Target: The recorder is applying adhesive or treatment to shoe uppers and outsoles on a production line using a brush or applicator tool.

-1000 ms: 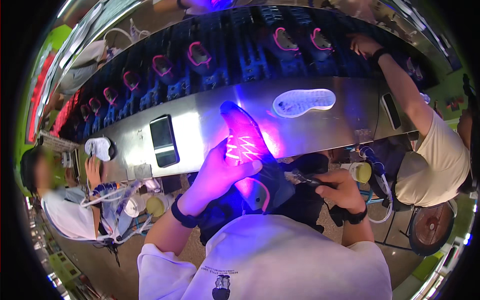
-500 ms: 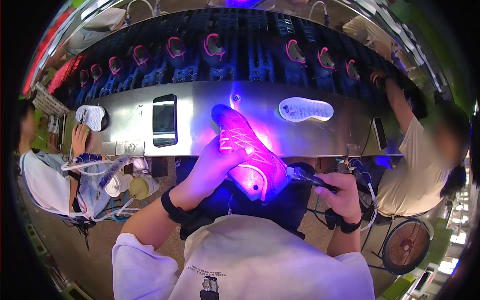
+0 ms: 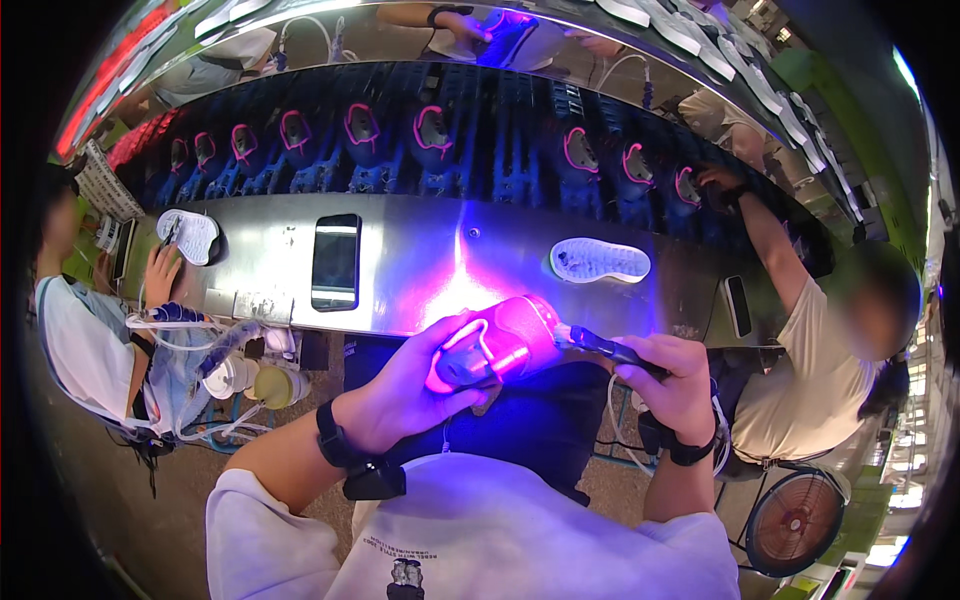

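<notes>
My left hand [image 3: 408, 390] is closed round a shoe upper [image 3: 520, 335] lit pink and violet, above my lap at the bench's front edge. Its collar opening, edged in glowing pink, lies next to my left fingers. In my right hand [image 3: 678, 385] is a brush [image 3: 605, 347] with a dark handle. The bristle end meets the right side of the shoe upper, along a bright line. A white shoe sole [image 3: 600, 262] lies on the metal bench [image 3: 410, 225], beyond the brush.
A phone [image 3: 336, 265] lies on the bench at left, another phone [image 3: 738, 306] at right. Behind, several dark shoes stand on a blue conveyor [image 3: 515, 150]. Co-workers sit at both sides; the left one touches another sole [image 3: 190, 238]. A fan [image 3: 795, 522] stands lower right.
My left hand has turned the shoe upper, so its collar now shows at the left. The brush has moved up to its right side. The view has shifted.
</notes>
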Demonstrator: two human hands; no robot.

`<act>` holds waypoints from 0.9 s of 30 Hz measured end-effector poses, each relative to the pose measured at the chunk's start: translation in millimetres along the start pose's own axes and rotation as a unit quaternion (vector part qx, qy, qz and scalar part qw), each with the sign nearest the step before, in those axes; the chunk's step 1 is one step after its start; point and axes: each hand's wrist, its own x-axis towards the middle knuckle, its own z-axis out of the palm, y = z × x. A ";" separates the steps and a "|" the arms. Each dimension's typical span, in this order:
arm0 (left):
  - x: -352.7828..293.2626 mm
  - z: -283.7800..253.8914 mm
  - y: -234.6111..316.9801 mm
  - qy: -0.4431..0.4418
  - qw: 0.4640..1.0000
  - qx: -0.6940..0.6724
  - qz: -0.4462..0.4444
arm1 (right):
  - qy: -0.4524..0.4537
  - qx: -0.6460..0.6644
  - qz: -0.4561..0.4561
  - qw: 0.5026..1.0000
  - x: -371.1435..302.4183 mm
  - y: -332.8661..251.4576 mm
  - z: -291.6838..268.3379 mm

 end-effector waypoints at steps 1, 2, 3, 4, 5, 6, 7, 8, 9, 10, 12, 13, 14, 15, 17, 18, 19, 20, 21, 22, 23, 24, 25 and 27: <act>13.7 -19.0 2.4 -0.144 0.961 -0.201 -0.124 | -0.005 0.010 0.007 1.000 2.4 0.9 -0.7; 21.0 -29.5 -4.7 -0.144 0.961 -0.199 -0.126 | -0.011 0.021 0.014 1.000 4.9 2.6 -0.9; 23.5 -27.8 -6.3 -0.141 0.950 -0.232 -0.155 | -0.007 0.022 0.018 1.000 7.4 6.3 -0.6; 24.9 -24.9 -7.0 -0.137 0.937 -0.264 -0.183 | -0.005 0.037 0.009 0.999 9.9 11.1 0.3; 25.3 -18.1 -10.4 -0.059 0.945 -0.268 -0.178 | -0.002 0.053 0.000 0.999 11.7 15.7 1.5; 28.8 -18.4 -11.5 -0.057 0.945 -0.266 -0.180 | 0.000 0.054 0.001 0.999 14.8 20.0 3.3; 34.0 -20.1 -13.6 -0.119 0.909 -0.333 -0.219 | 0.003 0.062 -0.011 0.998 17.9 24.0 5.3; 38.6 -20.2 -14.9 -0.179 0.863 -0.397 -0.257 | 0.007 0.069 -0.023 0.997 20.5 28.0 6.6; 35.8 -9.4 -12.2 -0.148 0.870 -0.396 -0.253 | 0.007 0.071 -0.022 0.997 22.6 31.5 9.0; 41.9 -14.7 -17.1 -0.147 0.871 -0.395 -0.253 | 0.006 0.080 -0.011 0.997 23.4 35.0 10.9; 55.2 -24.6 -26.2 -0.211 0.799 -0.470 -0.311 | 0.005 0.090 0.003 0.996 23.3 44.5 14.1; 54.4 -17.3 -24.4 -0.128 0.836 -0.437 -0.306 | 0.012 0.095 0.008 0.995 22.7 50.6 16.1; 58.9 -17.9 -25.9 -0.127 0.836 -0.437 -0.307 | 0.017 0.100 0.012 0.995 21.9 56.2 17.6; 61.5 -19.8 -28.9 -0.117 0.816 -0.454 -0.336 | 0.015 0.102 0.011 0.995 21.5 59.9 20.1; 64.6 -20.3 -30.2 -0.108 0.796 -0.474 -0.361 | 0.021 0.131 0.019 0.991 19.0 65.6 25.9; 64.1 -17.2 -29.3 -0.117 0.797 -0.469 -0.362 | 0.017 0.129 0.018 0.991 16.3 69.7 30.6; 64.2 -13.5 -29.0 -0.126 0.798 -0.466 -0.362 | 0.030 0.144 -0.004 0.989 12.6 75.6 35.3; 65.4 -11.7 -29.7 -0.129 0.797 -0.469 -0.358 | 0.041 0.160 -0.027 0.986 6.5 79.9 39.5; 64.9 -10.9 -28.4 -0.159 0.805 -0.459 -0.340 | 0.020 0.150 0.015 0.988 -4.9 82.7 42.1; 66.1 -9.7 -25.8 -0.192 0.811 -0.447 -0.325 | 0.016 0.150 0.010 0.989 -14.0 85.7 44.7; 64.7 -6.5 -19.9 -0.195 0.812 -0.448 -0.320 | 0.032 0.163 0.031 0.986 -22.1 88.6 47.5; 59.2 -2.7 -11.1 -0.184 0.895 -0.324 -0.245 | 0.051 0.179 0.056 0.981 -25.0 86.2 50.4; 57.2 -0.4 -3.3 -0.168 0.953 -0.190 -0.166 | 0.033 0.156 0.091 0.983 -26.0 85.1 46.5; 73.7 -8.6 -0.4 -0.155 0.977 -0.103 -0.106 | 0.042 0.102 0.107 0.988 -7.8 80.3 41.4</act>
